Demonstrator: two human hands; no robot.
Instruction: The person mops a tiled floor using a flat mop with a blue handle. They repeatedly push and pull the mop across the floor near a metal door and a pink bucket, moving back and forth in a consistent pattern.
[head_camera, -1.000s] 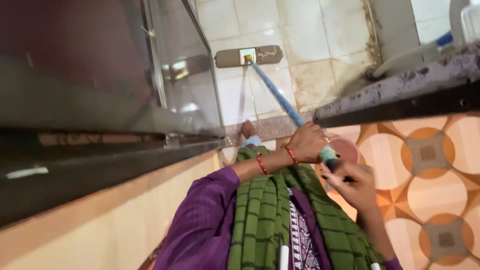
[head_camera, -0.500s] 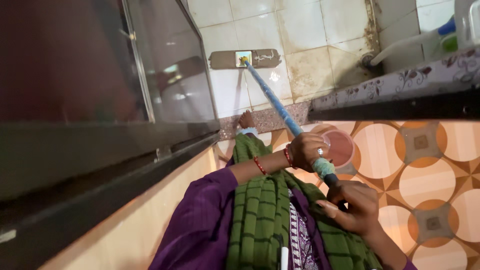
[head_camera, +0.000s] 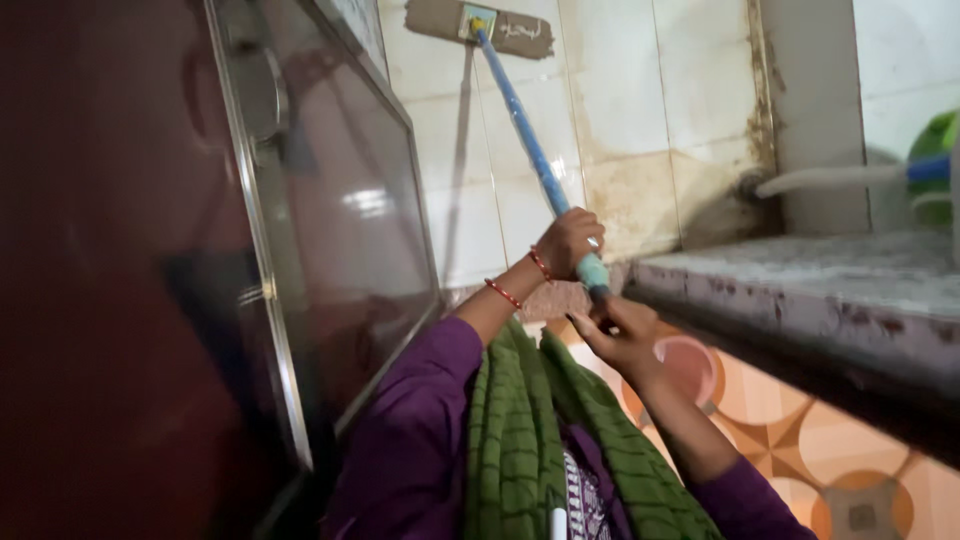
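Both hands clench the flat mop's blue handle (head_camera: 530, 150): left hand (head_camera: 568, 240) above right hand (head_camera: 620, 335). Its pad (head_camera: 480, 25) seemingly presses the floor tiles (head_camera: 620, 90) beyond the stone counter (head_camera: 800, 290); the handle could knock that counter's edge.

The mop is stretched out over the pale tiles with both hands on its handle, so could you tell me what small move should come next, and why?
Probably a short pull of the mop head back toward the body. The blue handle is extended far out, the left hand grips it above the right hand at its end, and stained tiles lie nearer.
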